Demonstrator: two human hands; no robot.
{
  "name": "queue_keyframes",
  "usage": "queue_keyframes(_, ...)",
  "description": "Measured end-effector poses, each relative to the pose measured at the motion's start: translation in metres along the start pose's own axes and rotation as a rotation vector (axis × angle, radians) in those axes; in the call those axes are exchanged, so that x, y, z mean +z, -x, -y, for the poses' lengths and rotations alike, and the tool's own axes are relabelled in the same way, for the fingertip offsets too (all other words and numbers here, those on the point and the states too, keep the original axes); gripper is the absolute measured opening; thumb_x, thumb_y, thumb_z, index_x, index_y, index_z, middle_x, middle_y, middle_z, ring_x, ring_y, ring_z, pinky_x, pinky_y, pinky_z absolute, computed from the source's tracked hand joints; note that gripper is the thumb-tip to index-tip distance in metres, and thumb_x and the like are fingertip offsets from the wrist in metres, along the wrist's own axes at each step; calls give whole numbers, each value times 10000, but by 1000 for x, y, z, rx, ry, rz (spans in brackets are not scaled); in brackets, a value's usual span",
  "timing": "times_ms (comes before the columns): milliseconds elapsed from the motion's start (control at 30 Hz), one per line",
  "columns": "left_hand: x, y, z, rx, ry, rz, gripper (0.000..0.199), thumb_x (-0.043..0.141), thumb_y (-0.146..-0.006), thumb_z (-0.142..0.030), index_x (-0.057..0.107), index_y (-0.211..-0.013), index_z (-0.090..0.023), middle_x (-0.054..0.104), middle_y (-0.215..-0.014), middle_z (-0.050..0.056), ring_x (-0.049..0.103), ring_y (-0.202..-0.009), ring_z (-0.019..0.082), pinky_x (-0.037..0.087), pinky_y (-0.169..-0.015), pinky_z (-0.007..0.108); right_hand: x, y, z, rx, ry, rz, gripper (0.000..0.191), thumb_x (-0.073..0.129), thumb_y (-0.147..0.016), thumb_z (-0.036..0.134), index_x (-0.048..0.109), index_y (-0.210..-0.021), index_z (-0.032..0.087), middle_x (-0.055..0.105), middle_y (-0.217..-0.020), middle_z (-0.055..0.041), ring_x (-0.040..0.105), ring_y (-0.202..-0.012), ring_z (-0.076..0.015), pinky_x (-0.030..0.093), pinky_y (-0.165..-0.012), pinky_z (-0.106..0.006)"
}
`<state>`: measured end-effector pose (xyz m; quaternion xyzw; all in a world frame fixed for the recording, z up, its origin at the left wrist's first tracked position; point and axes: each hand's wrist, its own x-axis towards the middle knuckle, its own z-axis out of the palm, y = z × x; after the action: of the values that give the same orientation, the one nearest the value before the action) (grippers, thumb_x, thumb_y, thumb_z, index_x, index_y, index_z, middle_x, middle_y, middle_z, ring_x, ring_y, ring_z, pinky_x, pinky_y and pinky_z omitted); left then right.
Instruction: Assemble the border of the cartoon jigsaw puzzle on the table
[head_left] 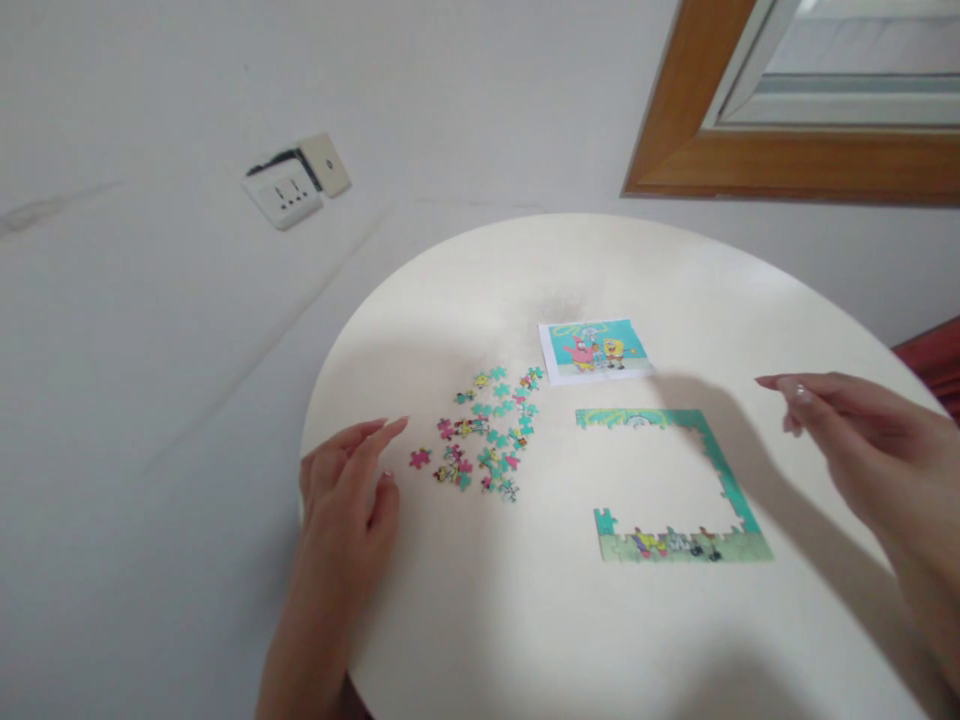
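Note:
My left hand [349,490] rests at the left edge of the round table, fingers stretched out and thumb apart, with nothing in it. Just beyond its fingertips lies a single pink puzzle piece [420,458]. To the right of that are several loose jigsaw pieces [501,438], mostly teal with some pink and yellow. A partly joined puzzle border [724,470] lies flat at centre right; its left side is open between the corners. My right hand [862,430] hovers right of the border, thumb against the fingers in a pinch; anything between them is hidden.
A printed picture card [596,350] with cartoon figures lies behind the border on the white table [480,620]. A wall with a socket [283,192] stands behind the table, and a wood-framed window [795,160] is at upper right. Something red [934,360] shows at the right edge.

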<state>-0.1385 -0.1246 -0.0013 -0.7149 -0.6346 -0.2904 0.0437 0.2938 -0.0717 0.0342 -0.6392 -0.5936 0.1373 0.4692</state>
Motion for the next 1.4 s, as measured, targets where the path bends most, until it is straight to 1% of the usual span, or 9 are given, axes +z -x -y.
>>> queue_keyframes(133,0,0,-3,34,13,41,442,421,-964,-125,547,-1348,-305,519,-1312,93,471,-1239,299,425,-1060,532,-2,0,1,7,14,-7,335,697,-824,551,679,-722,233,769,-972,-35,657,-775,-204,450,-657,-319)
queue_keyframes(267,-1,1,-7,127,22,170,442,428,-979,-146,540,-1369,-322,472,-1392,87,435,-1289,296,443,-1072,521,-3,1,1,13,14,-2,342,699,-818,556,669,-712,232,767,-974,-35,654,-770,-204,450,-652,-319)
queue_keyframes(367,-2,1,-10,169,40,215,418,445,-987,-176,537,-1373,-310,473,-1411,92,432,-1312,297,459,-1072,514,-4,2,1,18,14,-7,345,704,-814,557,666,-707,232,763,-959,-37,654,-777,-208,440,-645,-318)
queue_keyframes(533,-3,0,-10,163,35,237,359,479,-986,-232,600,-1310,-328,493,-1397,77,453,-1305,302,467,-1080,531,-4,3,3,33,-5,-2,338,719,-800,553,666,-708,232,757,-934,-34,646,-765,-204,431,-639,-317)
queue_keyframes(733,-1,0,-10,148,42,240,339,484,-989,-257,601,-1300,-324,493,-1387,75,453,-1300,298,468,-1082,534,-3,2,7,26,-17,-19,330,717,-794,548,673,-703,234,757,-934,-40,633,-742,-205,438,-646,-328)
queue_keyframes(900,-1,0,-10,137,48,230,343,505,-978,-244,588,-1301,-322,514,-1366,80,460,-1298,293,464,-1089,529,-3,3,9,43,-22,-18,325,739,-775,532,660,-670,235,745,-869,-36,639,-748,-221,425,-634,-330)
queue_keyframes(1100,0,0,-10,131,53,229,342,511,-977,-241,568,-1304,-322,508,-1365,81,455,-1299,286,465,-1087,521,-2,4,11,37,-16,-24,311,734,-783,526,672,-687,237,752,-896,-29,637,-745,-210,428,-645,-325)
queue_keyframes(1300,-1,-1,-11,147,57,223,319,507,-972,-236,595,-1268,-318,526,-1343,74,477,-1280,282,473,-1075,514,-3,3,7,43,-7,-12,336,722,-790,548,665,-697,229,744,-890,-35,635,-740,-210,428,-636,-325)
queue_keyframes(1400,-2,-1,-11,148,60,222,321,504,-973,-233,591,-1271,-317,522,-1346,74,477,-1279,278,474,-1075,509,-3,3,9,38,1,-20,337,721,-787,548,666,-695,228,743,-884,-43,632,-741,-217,431,-637,-328)
